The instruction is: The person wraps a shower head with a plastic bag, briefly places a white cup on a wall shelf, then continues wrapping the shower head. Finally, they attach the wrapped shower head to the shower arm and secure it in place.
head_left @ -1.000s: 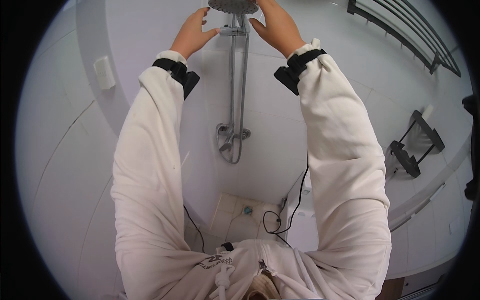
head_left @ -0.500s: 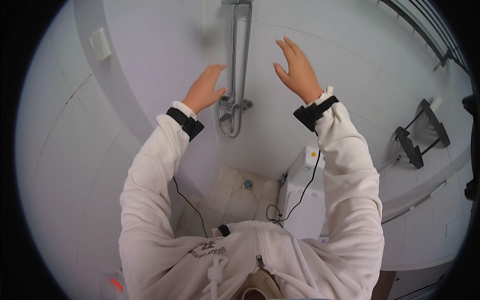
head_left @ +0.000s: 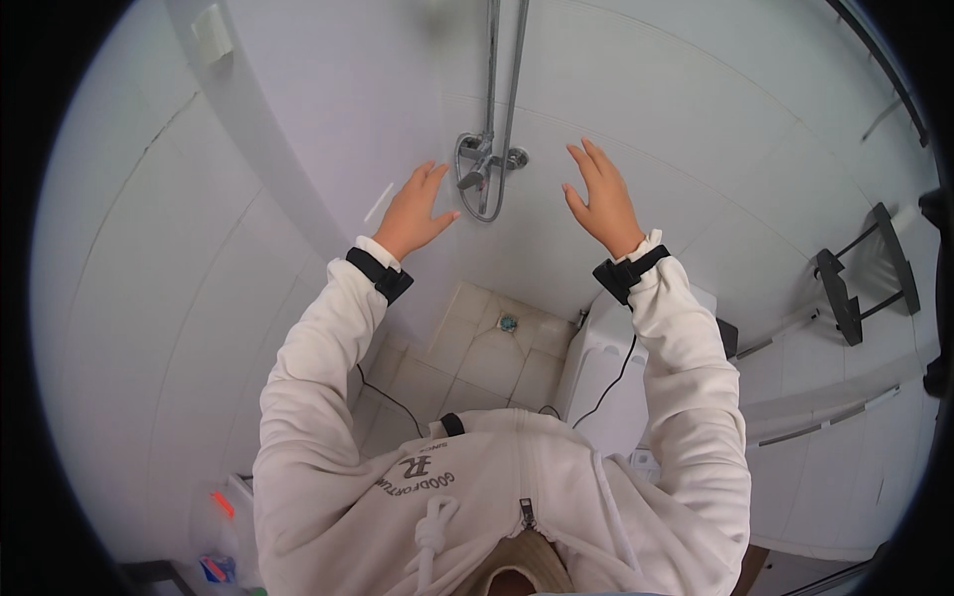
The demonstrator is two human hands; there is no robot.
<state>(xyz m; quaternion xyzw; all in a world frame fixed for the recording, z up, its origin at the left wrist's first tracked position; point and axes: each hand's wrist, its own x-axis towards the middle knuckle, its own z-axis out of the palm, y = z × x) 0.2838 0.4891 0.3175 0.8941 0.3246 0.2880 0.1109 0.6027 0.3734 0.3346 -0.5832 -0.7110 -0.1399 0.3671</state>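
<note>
Both arms stretch forward in white sleeves, with a black strap and small black box at each wrist. My left hand (head_left: pixel 412 214) is raised with fingers and thumb apart, holding nothing. It appears just left of the chrome shower mixer (head_left: pixel 480 164) on the wall; whether it touches anything there I cannot tell, but no grip shows. My right hand (head_left: pixel 604 204) is also raised, fingers stretched and thumb spread, to the right of the mixer. Nothing is in it. A chrome hose (head_left: pixel 511 94) loops below the mixer between the two hands.
A floor drain (head_left: pixel 509 324) sits in the beige tiles. Beside it on the right stands a white appliance (head_left: pixel 608 372). A dark folding rack (head_left: pixel 868 276) is fixed to the right wall. Thin black cables (head_left: pixel 390 399) hang from the wrists. A clear container with a red part (head_left: pixel 222 505) stands lower left.
The view has tilted downward, so the mixer sits higher and more floor shows. Both hands appear lower in the picture, still spread and holding nothing.
</note>
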